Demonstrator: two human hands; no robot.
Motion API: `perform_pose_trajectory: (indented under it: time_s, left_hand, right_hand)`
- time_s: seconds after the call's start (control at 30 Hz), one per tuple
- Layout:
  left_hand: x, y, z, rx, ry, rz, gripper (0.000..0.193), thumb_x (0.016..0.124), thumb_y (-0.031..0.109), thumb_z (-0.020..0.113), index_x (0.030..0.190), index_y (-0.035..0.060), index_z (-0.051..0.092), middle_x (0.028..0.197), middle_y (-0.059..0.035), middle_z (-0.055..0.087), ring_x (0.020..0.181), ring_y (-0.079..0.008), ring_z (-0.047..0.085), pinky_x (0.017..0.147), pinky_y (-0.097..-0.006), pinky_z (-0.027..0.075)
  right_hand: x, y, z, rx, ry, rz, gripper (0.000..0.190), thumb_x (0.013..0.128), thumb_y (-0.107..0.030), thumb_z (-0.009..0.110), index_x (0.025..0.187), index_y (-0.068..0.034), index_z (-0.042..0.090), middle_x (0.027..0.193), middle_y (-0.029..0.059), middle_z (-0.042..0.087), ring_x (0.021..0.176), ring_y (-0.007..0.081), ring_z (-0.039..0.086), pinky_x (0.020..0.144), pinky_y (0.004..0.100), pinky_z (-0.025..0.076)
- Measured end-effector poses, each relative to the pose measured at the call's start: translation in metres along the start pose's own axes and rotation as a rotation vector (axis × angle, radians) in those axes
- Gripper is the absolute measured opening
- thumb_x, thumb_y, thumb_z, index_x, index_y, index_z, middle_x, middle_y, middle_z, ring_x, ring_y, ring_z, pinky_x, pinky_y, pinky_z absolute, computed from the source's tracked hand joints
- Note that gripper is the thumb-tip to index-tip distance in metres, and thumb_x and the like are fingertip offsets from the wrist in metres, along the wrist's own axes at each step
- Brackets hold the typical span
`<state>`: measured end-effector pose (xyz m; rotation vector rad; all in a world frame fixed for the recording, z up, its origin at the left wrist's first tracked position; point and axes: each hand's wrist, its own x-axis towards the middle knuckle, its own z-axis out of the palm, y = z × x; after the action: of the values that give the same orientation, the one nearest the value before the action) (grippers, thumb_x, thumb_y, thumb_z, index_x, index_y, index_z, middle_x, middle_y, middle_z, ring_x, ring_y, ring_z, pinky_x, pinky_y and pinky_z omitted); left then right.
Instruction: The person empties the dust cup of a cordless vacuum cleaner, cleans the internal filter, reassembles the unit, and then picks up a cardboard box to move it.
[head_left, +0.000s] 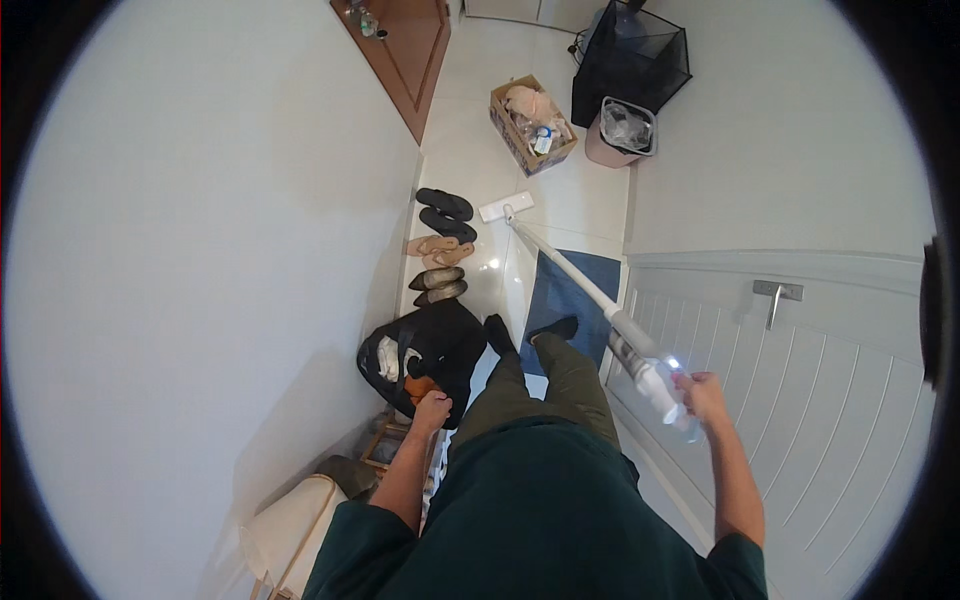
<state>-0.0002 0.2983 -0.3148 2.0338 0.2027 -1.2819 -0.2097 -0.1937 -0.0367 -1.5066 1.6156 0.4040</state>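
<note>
My right hand (700, 396) grips the handle end of a white and grey cordless stick vacuum (576, 274), where a small light shines. The vacuum's tube slants away to the upper left, and its flat white floor head (506, 207) rests on the pale tiles beside the black flip-flops (447, 214). Loosely curled, my left hand (433, 410) is over the near edge of a large black bag (442, 341) with white and orange cloth in it; whether the fingers touch or hold anything there is not clear. One of my feet is on a blue mat (579, 300).
Tan sandals (442, 250) and dark shoes (439, 285) line the left wall. Ahead stand a cardboard box (516, 142) of mixed items, a pink bin (609, 150) and a black mesh basket (592, 90). A white door (765, 375) with a metal handle (778, 291) is at right.
</note>
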Motion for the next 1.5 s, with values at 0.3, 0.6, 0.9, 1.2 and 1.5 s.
perform_pose_trajectory:
  time_s: [0.3, 0.6, 0.9, 1.2, 1.5]
  left_hand:
    - [0.007, 0.092, -0.034, 0.1, -0.009, 0.1, 0.038, 0.091, 0.019, 0.062, 0.119, -0.0054, 0.059, 0.102, -0.0158, 0.069, 0.078, -0.0218, 0.07, 0.072, -0.0341, 0.056]
    - [0.003, 0.107, -0.029, 0.096, -0.053, 0.047, 0.04, 0.089, 0.022, 0.064, 0.118, -0.005, 0.06, 0.099, -0.0144, 0.07, 0.082, -0.0199, 0.069, 0.076, -0.034, 0.055]
    - [0.047, 0.072, -0.063, 0.181, -0.059, 0.126, 0.036, 0.089, 0.019, 0.064, 0.114, -0.0062, 0.058, 0.084, -0.0121, 0.069, 0.07, -0.0192, 0.067, 0.067, -0.0316, 0.053]
    - [0.048, 0.117, -0.062, 0.002, -0.025, 0.149, 0.032, 0.091, 0.015, 0.063, 0.115, -0.0063, 0.059, 0.092, -0.0115, 0.068, 0.072, -0.0167, 0.067, 0.069, -0.0296, 0.054]
    - [0.051, 0.081, -0.046, 0.17, -0.059, 0.102, 0.032, 0.088, 0.017, 0.066, 0.111, -0.0049, 0.064, 0.091, -0.0148, 0.072, 0.073, -0.0219, 0.07, 0.068, -0.0325, 0.055]
  right_hand:
    - [-0.012, 0.061, 0.01, 0.26, 0.009, 0.042, 0.034, 0.085, -0.028, 0.073, 0.074, 0.003, 0.064, 0.049, 0.0032, 0.048, 0.036, 0.0132, 0.04, 0.036, 0.0309, 0.028]
    - [-0.033, 0.124, 0.017, 0.521, 0.14, 0.177, 0.034, 0.087, -0.029, 0.071, 0.075, 0.002, 0.063, 0.048, 0.0044, 0.047, 0.034, 0.0146, 0.039, 0.035, 0.0319, 0.03]
    - [0.038, 0.077, 0.048, 0.752, 0.049, 0.144, 0.035, 0.091, -0.032, 0.068, 0.083, 0.001, 0.062, 0.048, 0.0018, 0.044, 0.037, 0.0138, 0.04, 0.038, 0.0323, 0.034]
    - [-0.02, 0.139, 0.026, 0.672, 0.095, 0.207, 0.032, 0.091, -0.028, 0.068, 0.082, 0.001, 0.062, 0.052, 0.0025, 0.047, 0.037, 0.0137, 0.04, 0.037, 0.0327, 0.034]
    - [-0.008, 0.13, 0.036, 0.64, 0.134, 0.186, 0.031, 0.092, -0.029, 0.063, 0.082, 0.0, 0.062, 0.054, 0.0043, 0.05, 0.035, 0.0142, 0.04, 0.034, 0.0321, 0.032]
